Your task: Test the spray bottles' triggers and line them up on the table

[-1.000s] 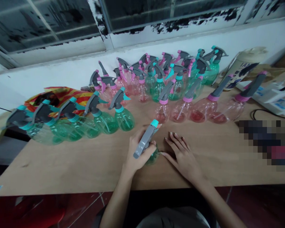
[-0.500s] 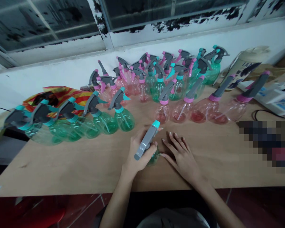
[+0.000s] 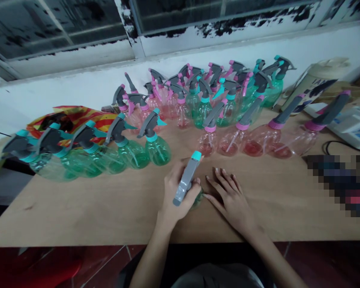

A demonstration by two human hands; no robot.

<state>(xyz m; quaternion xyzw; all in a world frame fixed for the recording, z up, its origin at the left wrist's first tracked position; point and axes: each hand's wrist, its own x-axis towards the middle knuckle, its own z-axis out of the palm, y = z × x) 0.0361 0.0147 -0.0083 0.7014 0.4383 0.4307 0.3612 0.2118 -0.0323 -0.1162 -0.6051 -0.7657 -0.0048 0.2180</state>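
My left hand is wrapped round a green spray bottle with a grey trigger head and teal nozzle, which stands on the wooden table near its front edge. The bottle's green body is mostly hidden under my fingers. My right hand lies flat on the table just right of the bottle, fingers spread, thumb touching or nearly touching the bottle's base.
A row of green spray bottles runs to the left. Pink bottles line the right, and a cluster of pink and green ones stands at the back by the white wall. A striped bag lies back left; a box and cable are at the right.
The view has shifted slightly. Both hands and the held bottle stay almost where they were.
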